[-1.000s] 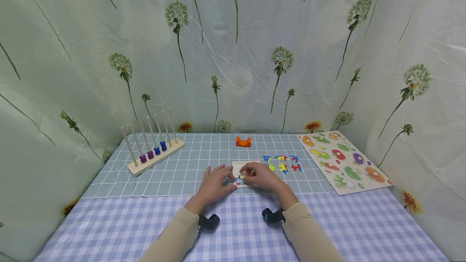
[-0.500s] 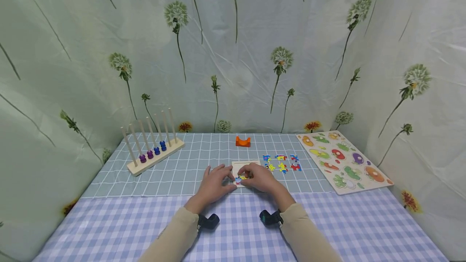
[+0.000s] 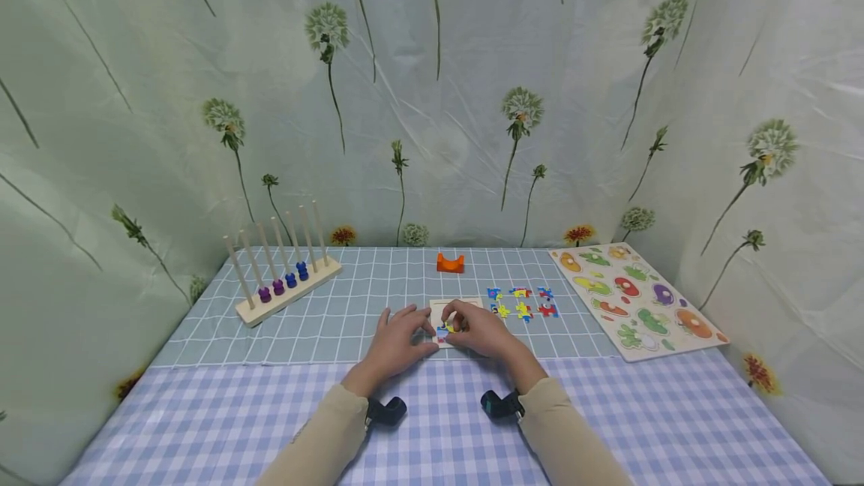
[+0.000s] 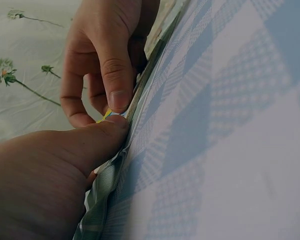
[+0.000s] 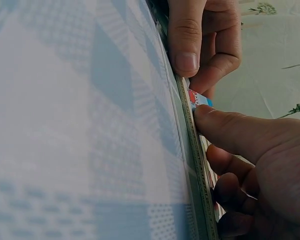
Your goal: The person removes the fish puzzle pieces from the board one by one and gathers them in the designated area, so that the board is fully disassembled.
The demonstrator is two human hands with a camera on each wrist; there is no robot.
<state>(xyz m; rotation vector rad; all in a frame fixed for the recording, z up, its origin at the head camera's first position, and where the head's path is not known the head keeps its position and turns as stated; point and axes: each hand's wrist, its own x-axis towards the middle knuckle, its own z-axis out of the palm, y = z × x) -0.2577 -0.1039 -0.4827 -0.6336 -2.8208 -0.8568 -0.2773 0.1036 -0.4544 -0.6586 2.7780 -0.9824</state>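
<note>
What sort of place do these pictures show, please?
Probably an indoor play or activity corner: a wooden peg stand and colourful jigsaw pieces sit before flower-printed sheeting. Whether it is a home or classroom, I cannot tell.

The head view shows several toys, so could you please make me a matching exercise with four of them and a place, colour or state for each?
Things:
1. small wooden tray
2. loose puzzle pieces
3. curved block
4. peg stand

Descriptions:
A. orange all over
B. carries purple and blue beads
C. partly covered by the right hand
D. laid out in two rows

Pairs: 1-C, 2-D, 3-A, 4-B
</note>
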